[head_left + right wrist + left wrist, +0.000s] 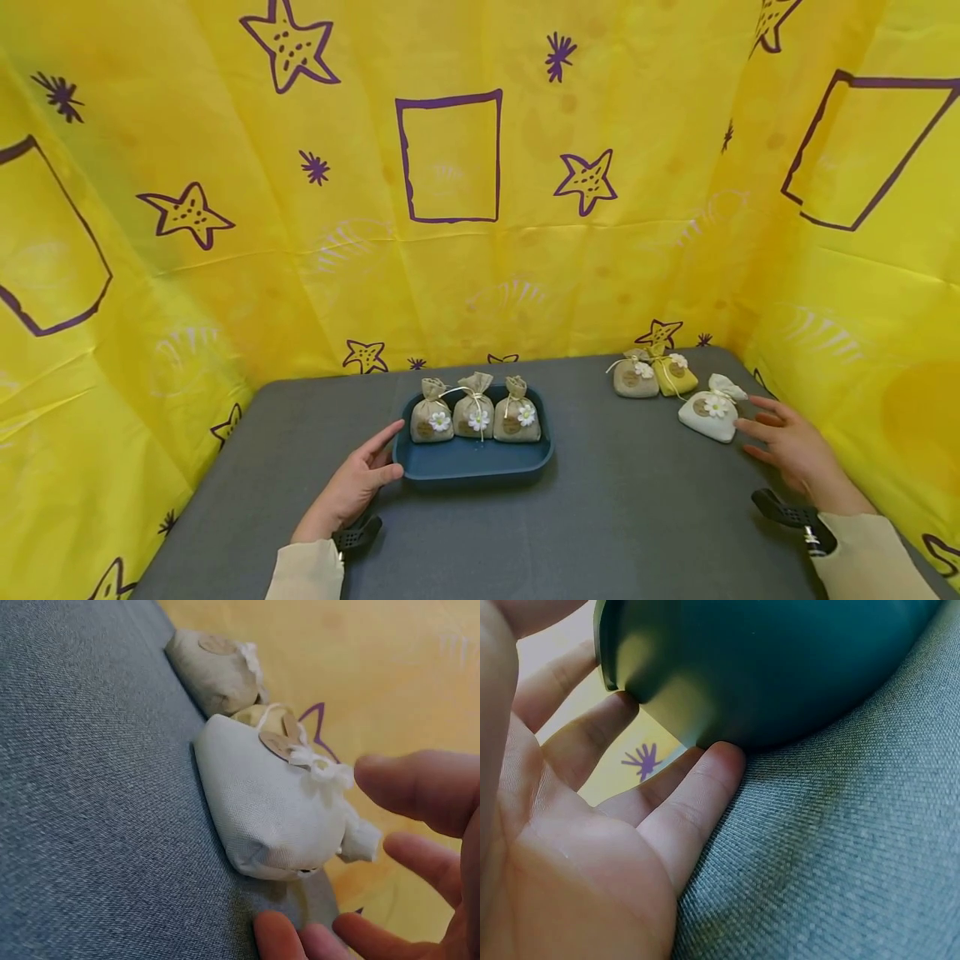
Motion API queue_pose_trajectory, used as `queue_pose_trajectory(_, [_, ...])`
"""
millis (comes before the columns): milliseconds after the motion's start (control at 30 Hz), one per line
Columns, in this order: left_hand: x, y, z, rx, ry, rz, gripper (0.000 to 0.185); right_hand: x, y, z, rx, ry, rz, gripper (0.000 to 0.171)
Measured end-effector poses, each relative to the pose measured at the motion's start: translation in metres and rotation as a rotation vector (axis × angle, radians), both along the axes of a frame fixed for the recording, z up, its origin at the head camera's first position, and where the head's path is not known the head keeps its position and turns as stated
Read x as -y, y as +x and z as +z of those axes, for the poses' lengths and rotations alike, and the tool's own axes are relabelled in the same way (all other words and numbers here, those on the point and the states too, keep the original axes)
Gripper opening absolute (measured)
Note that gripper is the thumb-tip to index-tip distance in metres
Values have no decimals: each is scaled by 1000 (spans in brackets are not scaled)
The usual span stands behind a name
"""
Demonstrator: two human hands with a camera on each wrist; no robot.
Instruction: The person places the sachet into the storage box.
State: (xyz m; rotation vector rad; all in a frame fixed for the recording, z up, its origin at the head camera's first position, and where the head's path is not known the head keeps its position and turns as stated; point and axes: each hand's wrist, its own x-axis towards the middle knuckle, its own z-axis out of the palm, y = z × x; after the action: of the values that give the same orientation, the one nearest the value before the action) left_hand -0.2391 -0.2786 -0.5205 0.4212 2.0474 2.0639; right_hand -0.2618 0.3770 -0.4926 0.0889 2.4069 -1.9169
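Resting its fingertips against the outer wall of a dark blue tray (472, 460), the left hand (351, 485) stands at the tray's left end, with fingers extended rather than curled and no closed hold on the wall. Three tan sachets (474, 418) stand upright side by side along the tray's far wall, each bearing a white flower and a round brown label; the near part of the tray floor is bare.

At the right, the right hand (802, 454) is spread widely, thumb and fingers apart, and grips nothing. Its fingertips lie just beside a white sachet (709, 415), whose tied neck points away and to the right; whether skin meets fabric cannot be told. Beyond this sachet, a yellow sachet (674, 376) and a lone tan sachet (635, 377) lie near the far edge, next to each other. All rest on a grey tabletop (600, 508), backed by a yellow cloth (450, 292) printed with purple stars and frames.
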Motion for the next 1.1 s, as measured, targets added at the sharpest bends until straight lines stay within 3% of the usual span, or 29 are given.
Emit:
queue_pose_trajectory(200, [0,0,-1,3,12,-5,69,3,-5,-1,-40,27,74,70])
queue_pose_trajectory(633, [0,0,0,-5,-12,1,69,10,-17,4,-14,137,124,70])
queue_pose_trajectory(1100, [-1,1,1,-6,-8,-2,69,16,-20,6,-21,292,111,73])
